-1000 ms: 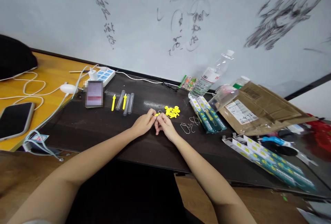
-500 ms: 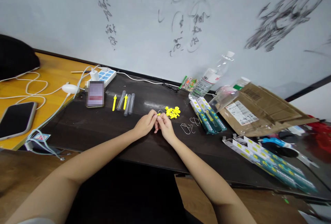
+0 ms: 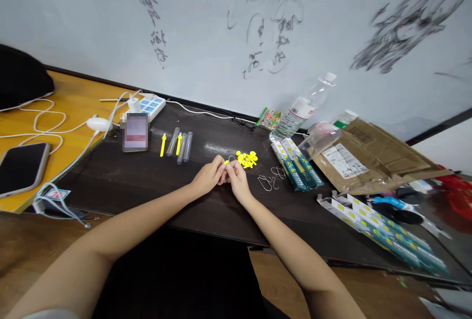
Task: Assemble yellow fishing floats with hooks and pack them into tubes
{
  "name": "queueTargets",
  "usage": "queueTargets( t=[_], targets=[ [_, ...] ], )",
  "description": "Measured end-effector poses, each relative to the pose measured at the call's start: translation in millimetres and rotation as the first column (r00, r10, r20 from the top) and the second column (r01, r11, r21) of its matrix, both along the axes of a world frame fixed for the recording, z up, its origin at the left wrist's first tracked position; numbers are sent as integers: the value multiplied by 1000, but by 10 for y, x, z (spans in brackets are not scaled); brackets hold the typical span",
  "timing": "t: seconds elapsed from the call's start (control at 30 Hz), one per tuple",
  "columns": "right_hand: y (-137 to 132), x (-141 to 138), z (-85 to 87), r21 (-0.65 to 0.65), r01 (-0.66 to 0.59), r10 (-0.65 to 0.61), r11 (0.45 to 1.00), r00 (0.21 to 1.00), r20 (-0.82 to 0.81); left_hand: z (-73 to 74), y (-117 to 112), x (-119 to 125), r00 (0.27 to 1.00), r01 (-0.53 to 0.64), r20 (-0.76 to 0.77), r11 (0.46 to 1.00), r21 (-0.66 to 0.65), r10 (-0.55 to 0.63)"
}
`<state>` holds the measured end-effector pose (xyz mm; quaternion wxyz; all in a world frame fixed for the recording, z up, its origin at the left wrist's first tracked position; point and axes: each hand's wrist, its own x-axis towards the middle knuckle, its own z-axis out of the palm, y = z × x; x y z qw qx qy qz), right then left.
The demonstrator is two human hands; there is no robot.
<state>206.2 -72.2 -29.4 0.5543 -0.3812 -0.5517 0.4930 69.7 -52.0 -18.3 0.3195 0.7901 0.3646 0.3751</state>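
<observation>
My left hand (image 3: pixel 208 177) and my right hand (image 3: pixel 237 179) meet fingertip to fingertip over the dark table (image 3: pixel 147 181). Both are pinched closed on one small yellow piece with a thin wire loop (image 3: pixel 227 160). Just beyond my fingers lies a heap of several yellow pieces (image 3: pixel 247 159). Loose wire hooks (image 3: pixel 270 179) rest on the table to the right of my right hand. Farther left lie grey tubes and yellow-tipped pins (image 3: pixel 177 145).
Green-and-white packets (image 3: pixel 297 162) and a clear water bottle (image 3: pixel 300 108) stand at the right, with a cardboard mailer (image 3: pixel 372 154) behind. More packets (image 3: pixel 383 233) lie at the front right. A power strip (image 3: pixel 147 106), cables and a phone (image 3: pixel 20 167) sit at the left.
My hands have stayed together at the same spot, the fingers shifting slightly on the small yellow piece. The view has moved a little.
</observation>
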Motion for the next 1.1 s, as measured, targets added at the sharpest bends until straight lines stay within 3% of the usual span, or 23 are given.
queueTargets(
  t=[0.27, 0.5, 0.63, 0.83, 1.1],
  targets=[
    [11, -16, 1, -66, -48, 43, 997, 996, -80, -11, -17, 16, 999, 35, 33, 999, -32, -34],
    [22, 78, 13, -173, -233, 208, 957, 967, -150, 13, -12, -18, 998, 62, 36, 997, -52, -60],
    [-8, 82, 38, -171, -241, 210, 955, 960, -183, 15, 1, -37, 997, 69, -26, 997, -24, -70],
    [-45, 107, 123, -192, -342, 297, 920, 927, -230, 74, -8, -75, 970, 3, -243, 994, 113, 24],
    [-42, 120, 170, -207, -326, 286, 922, 937, -202, 80, -4, -47, 982, -7, -185, 996, 93, 24]
  ],
)
